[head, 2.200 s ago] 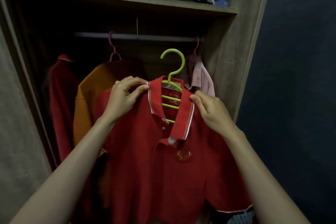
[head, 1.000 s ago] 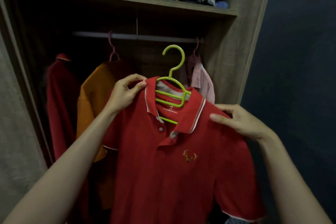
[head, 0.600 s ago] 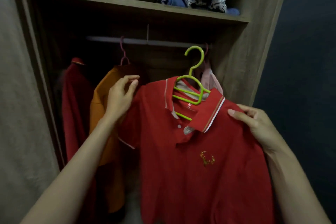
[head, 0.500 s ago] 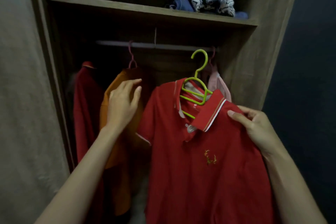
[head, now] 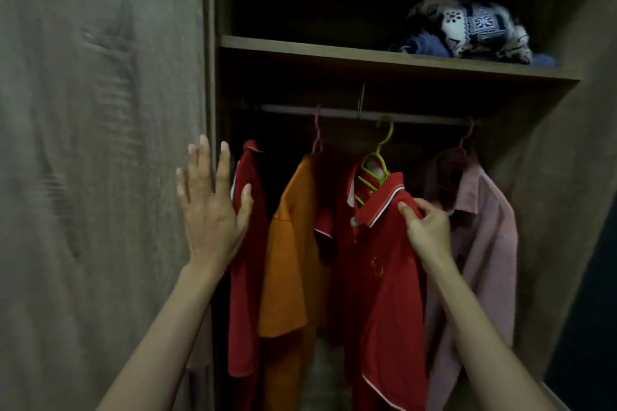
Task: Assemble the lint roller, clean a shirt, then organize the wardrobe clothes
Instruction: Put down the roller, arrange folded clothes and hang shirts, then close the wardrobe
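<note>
While the fingers (head: 427, 210) of the right hand (head: 429, 230) pinch the red shirt (head: 384, 277) at the shoulder just beside its collar, it hangs on the green hanger (head: 374, 170), hook up at the rail (head: 300, 109), between the orange shirt (head: 287, 260) and the pink shirt (head: 484, 227). Soft, light cloth, likely to slip off, so the hanger's neck looks the surer hold. Left hand (head: 210, 210) open, fingers spread, near the wardrobe door (head: 100, 177).
</note>
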The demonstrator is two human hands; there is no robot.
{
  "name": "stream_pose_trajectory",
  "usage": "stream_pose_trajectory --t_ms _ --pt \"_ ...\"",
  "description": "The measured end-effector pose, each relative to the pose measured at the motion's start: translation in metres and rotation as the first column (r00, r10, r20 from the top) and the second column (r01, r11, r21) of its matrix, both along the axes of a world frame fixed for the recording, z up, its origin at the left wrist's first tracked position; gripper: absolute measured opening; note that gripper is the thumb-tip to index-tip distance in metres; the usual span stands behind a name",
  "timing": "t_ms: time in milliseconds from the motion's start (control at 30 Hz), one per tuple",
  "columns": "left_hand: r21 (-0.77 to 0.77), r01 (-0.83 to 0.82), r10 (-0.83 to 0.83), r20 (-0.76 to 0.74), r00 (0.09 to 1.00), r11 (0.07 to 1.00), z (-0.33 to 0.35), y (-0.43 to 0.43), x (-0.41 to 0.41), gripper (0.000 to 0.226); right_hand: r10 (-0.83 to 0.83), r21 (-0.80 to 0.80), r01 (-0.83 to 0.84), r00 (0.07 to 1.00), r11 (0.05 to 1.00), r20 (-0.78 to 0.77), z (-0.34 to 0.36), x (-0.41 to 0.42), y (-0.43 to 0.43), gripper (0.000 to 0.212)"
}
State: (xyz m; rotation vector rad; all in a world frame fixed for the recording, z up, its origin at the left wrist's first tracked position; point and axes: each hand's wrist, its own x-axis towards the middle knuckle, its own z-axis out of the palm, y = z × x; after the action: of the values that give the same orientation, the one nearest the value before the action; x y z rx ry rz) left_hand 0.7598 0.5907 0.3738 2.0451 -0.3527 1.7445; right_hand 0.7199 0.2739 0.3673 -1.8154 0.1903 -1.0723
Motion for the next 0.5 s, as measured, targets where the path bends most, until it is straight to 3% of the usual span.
stream_pose_trajectory --t_ms 267,500 --pt "0.046 -0.109 0.103 0.115 0.988 0.993 -0.010 0.022 0.019 0.068 -0.126 0.068 0.122 0.991 0.990 0.051 0.030 0.073 0.005 0.017" --pt "0.045 -0.148 0.140 0.149 0.979 0.988 -0.011 0.022 0.021 0.067 -0.185 0.025 0.185 0.983 0.982 -0.023 0.051 0.100 0.009 0.021"
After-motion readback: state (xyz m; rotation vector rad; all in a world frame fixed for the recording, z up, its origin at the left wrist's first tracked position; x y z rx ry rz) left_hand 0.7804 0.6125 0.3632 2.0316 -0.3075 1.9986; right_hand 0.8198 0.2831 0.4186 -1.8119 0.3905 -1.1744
